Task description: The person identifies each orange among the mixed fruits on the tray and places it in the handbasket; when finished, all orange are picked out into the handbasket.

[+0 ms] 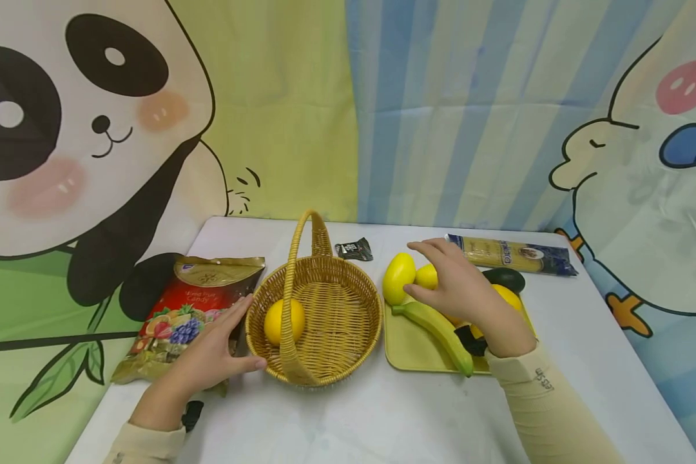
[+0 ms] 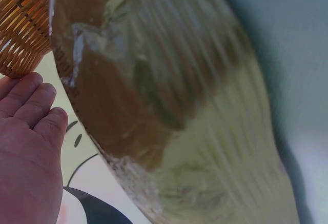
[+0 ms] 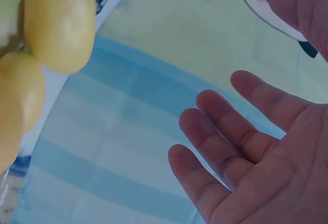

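Note:
A wicker basket [image 1: 339, 322] with a tall handle stands mid-table, a round orange-yellow fruit [image 1: 284, 322] inside it at the left. My left hand [image 1: 214, 354] is at the basket's left side with fingers extended; in the left wrist view its fingertips meet the wicker [image 2: 23, 55]. My right hand [image 1: 461, 283] hovers above a yellow tray [image 1: 400, 361], fingers spread and the palm holding nothing. On the tray lie a yellow mango-shaped fruit [image 1: 399, 278], a smaller yellow fruit [image 1: 426, 276] and a greenish banana [image 1: 437, 332]. The right hand partly hides other fruit there.
A red and gold candy bag [image 1: 194, 299] lies left of the basket, partly under the left forearm. Behind the basket is a small black packet [image 1: 354, 249]. A pasta pack [image 1: 507, 252] lies behind the tray, near a dark green fruit [image 1: 504, 280]. Printed curtains hang behind.

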Motion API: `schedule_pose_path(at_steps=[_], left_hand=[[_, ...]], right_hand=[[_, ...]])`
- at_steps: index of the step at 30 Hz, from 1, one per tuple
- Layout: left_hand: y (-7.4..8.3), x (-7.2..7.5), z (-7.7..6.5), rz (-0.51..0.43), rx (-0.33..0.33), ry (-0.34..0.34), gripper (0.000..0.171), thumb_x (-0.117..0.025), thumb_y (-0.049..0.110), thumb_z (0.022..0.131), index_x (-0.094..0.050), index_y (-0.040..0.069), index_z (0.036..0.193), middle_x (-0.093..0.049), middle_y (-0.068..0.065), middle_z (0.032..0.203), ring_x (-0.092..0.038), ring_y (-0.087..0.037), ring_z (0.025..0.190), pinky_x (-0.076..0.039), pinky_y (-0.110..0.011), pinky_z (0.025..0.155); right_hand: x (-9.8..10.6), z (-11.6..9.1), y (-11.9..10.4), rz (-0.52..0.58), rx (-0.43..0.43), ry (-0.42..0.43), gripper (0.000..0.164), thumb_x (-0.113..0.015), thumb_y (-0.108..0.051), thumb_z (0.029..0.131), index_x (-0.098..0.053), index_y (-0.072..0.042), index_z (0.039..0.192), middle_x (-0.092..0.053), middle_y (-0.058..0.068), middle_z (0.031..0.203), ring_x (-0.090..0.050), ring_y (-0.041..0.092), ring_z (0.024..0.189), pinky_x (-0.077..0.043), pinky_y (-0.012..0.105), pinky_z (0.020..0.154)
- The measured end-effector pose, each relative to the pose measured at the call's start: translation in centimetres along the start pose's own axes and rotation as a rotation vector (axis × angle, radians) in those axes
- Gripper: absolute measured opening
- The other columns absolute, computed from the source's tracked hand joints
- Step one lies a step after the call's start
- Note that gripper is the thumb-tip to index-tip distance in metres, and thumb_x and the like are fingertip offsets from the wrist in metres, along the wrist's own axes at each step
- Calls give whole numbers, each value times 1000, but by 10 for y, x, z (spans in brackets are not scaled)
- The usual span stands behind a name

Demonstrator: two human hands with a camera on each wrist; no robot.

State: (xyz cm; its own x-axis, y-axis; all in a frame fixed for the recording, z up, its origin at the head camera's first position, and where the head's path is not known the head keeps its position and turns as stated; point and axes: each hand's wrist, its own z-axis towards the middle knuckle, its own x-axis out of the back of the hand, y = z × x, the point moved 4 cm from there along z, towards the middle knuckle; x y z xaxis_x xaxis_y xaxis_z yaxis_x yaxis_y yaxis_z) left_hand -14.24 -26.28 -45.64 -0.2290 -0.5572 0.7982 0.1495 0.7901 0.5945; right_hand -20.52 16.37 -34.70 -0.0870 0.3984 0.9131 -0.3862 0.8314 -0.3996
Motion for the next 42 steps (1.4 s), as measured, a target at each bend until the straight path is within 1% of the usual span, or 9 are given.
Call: schedule_pose_path(at_steps=[4,8,12,17,26,32,37,42], left_hand=[[0,1,0,3,-8,4,127,-84,71,72,-14,30,170,-21,-17,175,-23,-54,156,-28,-84,111],[-1,1,0,7,-12,8,127,-84,71,72,-14,30,170,-21,-17,175,-24,-53,156,-28,-84,112],[-1,0,0,4,-15,7,127,-84,70,72,-14,29,170,-21,-17,175,-24,-53,156,-27,-84,112],[-1,-1,1,-2,-9,1,126,-85,69,73,-14,31,170,-21,-18,174,-24,-55,156,-27,-84,112],[-3,-1,1,-6,-7,-1,125,-85,68,74,-13,32,170,-21,-17,175,-24,-55,156,-27,-84,112],[-4,-1,1,-2,4,-2,125,-84,69,74,-12,34,169,-21,-17,175,-24,-55,156,-26,-84,112],[-4,-1,0,-3,-8,4,124,-84,68,74,-12,33,170,-22,-17,174,-24,-54,156,-26,-84,111],[-4,-1,1,-14,-14,2,125,-85,67,74,-12,33,170,-22,-18,174,-24,-54,156,-27,-84,112]], right_hand=[[2,-10,16,5,-61,-5,79,-78,-40,94,-41,-19,161,-40,18,162,-37,42,150,-37,70,118],[2,-19,26,16,-88,4,78,-77,-39,95,-41,-17,161,-38,22,163,-36,46,150,-37,73,116],[1,-27,35,17,-106,23,78,-78,-39,94,-43,-15,159,-43,21,158,-40,46,145,-39,72,115],[-2,-39,44,11,-144,29,77,-78,-40,94,-44,-13,158,-41,22,160,-37,47,147,-37,73,115],[-10,-60,61,1,-194,39,76,-79,-38,93,-46,-10,156,-46,23,154,-43,47,138,-40,74,111],[-14,-72,72,0,-230,46,78,-79,-41,93,-46,-10,156,-46,24,153,-42,48,139,-39,74,112],[-17,-83,78,10,-243,59,79,-80,-39,92,-46,-8,156,-46,25,153,-42,49,139,-37,75,113],[-20,-93,84,18,-279,55,77,-80,-40,92,-47,-7,155,-45,25,155,-41,49,140,-36,76,114]])
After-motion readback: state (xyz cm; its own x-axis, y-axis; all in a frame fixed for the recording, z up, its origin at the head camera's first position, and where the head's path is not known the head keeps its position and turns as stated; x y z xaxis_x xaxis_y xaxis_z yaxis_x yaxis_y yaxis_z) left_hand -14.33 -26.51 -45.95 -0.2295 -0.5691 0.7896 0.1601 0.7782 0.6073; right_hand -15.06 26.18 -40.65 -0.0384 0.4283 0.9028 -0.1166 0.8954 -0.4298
